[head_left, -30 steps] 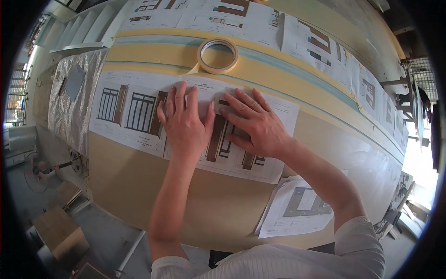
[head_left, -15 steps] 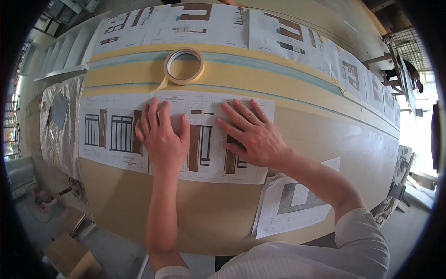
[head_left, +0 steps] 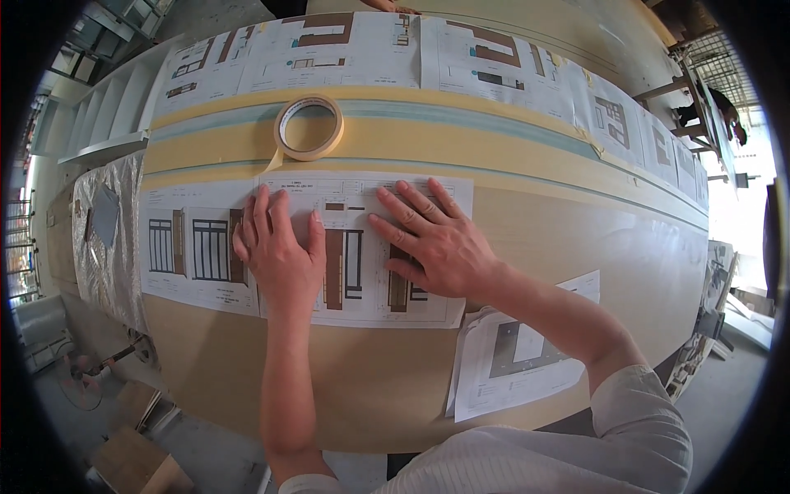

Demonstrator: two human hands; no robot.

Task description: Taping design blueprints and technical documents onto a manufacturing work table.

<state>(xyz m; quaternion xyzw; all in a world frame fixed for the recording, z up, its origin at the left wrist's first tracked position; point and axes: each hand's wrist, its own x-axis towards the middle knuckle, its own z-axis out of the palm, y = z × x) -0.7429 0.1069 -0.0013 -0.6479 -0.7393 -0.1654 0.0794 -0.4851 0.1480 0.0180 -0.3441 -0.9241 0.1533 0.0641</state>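
Observation:
Both my hands lie on a printed drawing sheet point(head_left: 362, 309) on the wooden table. Fingers outstretched, my left hand point(head_left: 282, 251) rests over the seam where that sheet meets another drawing sheet point(head_left: 197, 284) on its left. My right hand point(head_left: 444, 247) is spread flat on the right part of the sheet, palm down. Just beyond the left fingertips a roll of masking tape point(head_left: 336, 132) stands on the yellow strip, with a short end of tape running down toward the top edge of the sheets. Neither hand holds anything.
More drawing sheets point(head_left: 329, 66) line the far side of the board. A loose stack of papers point(head_left: 494, 391) lies under my right forearm. Foil-wrapped material point(head_left: 127, 247) is at the left, near white shelving point(head_left: 107, 111). At the far edge another person's hand point(head_left: 403, 10) shows.
The view has shifted slightly, so the sheets and tape roll appear a little further left. My hands keep nearly the same place on the paper. More of the other person shows at the top.

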